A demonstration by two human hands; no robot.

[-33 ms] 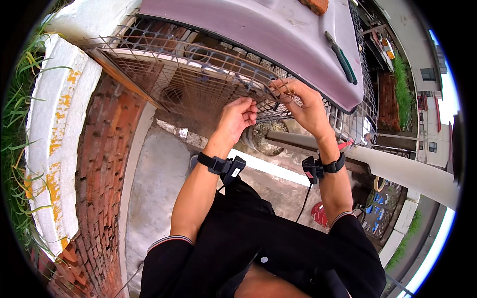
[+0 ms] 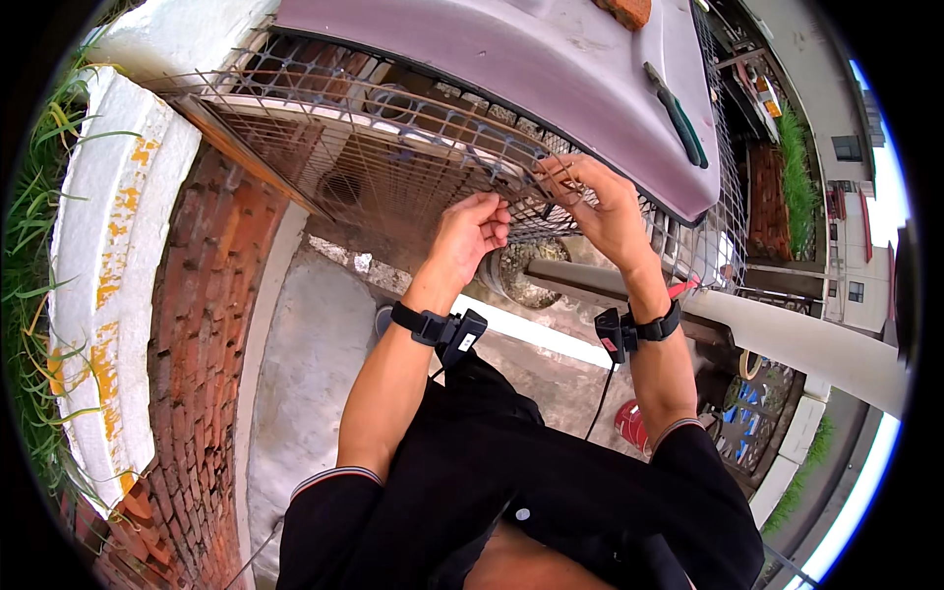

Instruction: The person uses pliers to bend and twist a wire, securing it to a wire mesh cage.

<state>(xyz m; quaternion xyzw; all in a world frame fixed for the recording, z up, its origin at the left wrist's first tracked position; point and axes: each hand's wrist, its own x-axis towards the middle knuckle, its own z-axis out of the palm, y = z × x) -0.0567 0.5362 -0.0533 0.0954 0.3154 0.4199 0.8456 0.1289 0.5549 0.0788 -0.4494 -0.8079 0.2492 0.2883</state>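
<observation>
A rusty wire mesh panel [image 2: 393, 162] stretches across in front of me, bent over along its upper edge. My left hand [image 2: 470, 234] is at the near side of the mesh, its thumb and forefinger pinched together against the wires. Whatever lies between those fingertips is too small to make out. To its right, my right hand [image 2: 605, 206] reaches over the edge of the mesh, with curled fingers gripping the wires. Green-handled pliers [image 2: 677, 116] rest beyond it on a purplish molded cover [image 2: 551, 69].
A piece of brick [image 2: 625, 12] lies on the cover. On the left runs a brick wall [image 2: 197, 334] with a white block cap [image 2: 123, 265]. A pale pipe [image 2: 787, 339] crosses at right, near a red bucket [image 2: 632, 425]. Concrete floor [image 2: 305, 364] lies below.
</observation>
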